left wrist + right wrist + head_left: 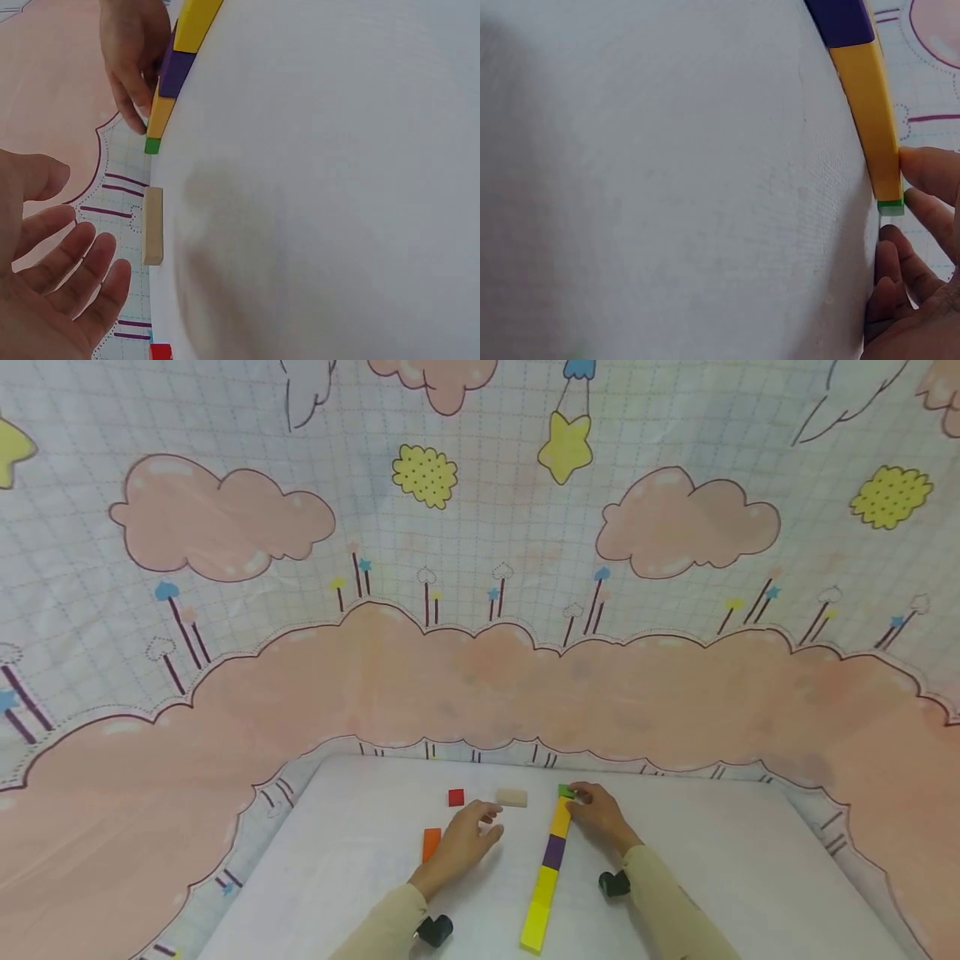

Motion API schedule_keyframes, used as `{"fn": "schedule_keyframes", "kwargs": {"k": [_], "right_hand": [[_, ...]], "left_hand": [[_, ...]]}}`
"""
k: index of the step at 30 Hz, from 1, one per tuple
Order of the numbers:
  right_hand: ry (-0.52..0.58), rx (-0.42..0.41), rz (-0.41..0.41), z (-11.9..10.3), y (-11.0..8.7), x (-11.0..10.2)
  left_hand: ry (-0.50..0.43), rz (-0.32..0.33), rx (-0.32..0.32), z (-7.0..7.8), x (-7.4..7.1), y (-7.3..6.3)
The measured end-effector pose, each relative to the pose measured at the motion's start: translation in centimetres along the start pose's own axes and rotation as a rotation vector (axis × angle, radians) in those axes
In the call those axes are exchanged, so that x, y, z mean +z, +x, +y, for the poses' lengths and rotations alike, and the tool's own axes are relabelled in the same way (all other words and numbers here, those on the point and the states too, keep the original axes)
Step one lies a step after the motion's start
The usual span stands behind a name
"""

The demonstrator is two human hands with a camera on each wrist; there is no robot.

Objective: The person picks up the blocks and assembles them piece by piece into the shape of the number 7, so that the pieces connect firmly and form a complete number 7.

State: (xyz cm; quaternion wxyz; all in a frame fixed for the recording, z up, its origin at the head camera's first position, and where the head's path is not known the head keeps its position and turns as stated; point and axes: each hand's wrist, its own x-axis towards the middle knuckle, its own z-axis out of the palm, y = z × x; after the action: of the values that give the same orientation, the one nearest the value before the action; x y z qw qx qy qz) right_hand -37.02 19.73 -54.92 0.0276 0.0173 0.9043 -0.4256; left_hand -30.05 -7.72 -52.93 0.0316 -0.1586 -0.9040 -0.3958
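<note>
A straight row of blocks runs away from me across the white table. Its near part is yellow (542, 897), followed by a purple block (554, 852), a golden-yellow block (560, 817) and a small green block (564, 791) at the far end. My right hand (600, 814) pinches the green block with curled fingers, and its thumb (930, 169) is against the golden-yellow block's side. To the left of the row, my left hand (462, 839) hovers with loosely spread fingers, holding nothing. It partly covers an orange block (432, 842).
A red cube (456, 797) and a pale wooden block (512, 797) lie near the table's back edge, left of the row. Behind the table (337, 827) hangs a patterned cloth (480, 685) with clouds and stars. A dark device (615, 883) sits at the right wrist.
</note>
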Motion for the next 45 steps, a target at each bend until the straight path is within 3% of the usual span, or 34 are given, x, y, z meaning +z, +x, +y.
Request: {"fn": "schedule_keyframes", "kwargs": {"k": [7,12,18,25,39,45], "right_hand": [[-0.007,-0.002,0.006,0.3,0.0,-0.2],[0.007,0.020,0.000,0.3,0.3,-0.1],[0.010,0.019,-0.001,0.1,0.2,0.1],[0.011,-0.007,-0.002,0.1,-0.1,0.0],[0.006,-0.029,0.009,0.4,-0.2,-0.1],[0.013,-0.024,0.007,0.2,-0.2,-0.1]], "left_hand": [[-0.076,0.044,-0.007,0.1,0.0,1.2],[-0.116,0.067,-0.047,0.2,0.1,1.9],[-0.139,0.087,-0.096,0.1,0.5,2.7],[-0.145,0.108,-0.104,-0.2,1.0,3.7],[-0.190,0.075,-0.160,-0.6,1.7,5.6],[-0.227,0.081,-0.215,-1.1,2.2,6.6]]}}
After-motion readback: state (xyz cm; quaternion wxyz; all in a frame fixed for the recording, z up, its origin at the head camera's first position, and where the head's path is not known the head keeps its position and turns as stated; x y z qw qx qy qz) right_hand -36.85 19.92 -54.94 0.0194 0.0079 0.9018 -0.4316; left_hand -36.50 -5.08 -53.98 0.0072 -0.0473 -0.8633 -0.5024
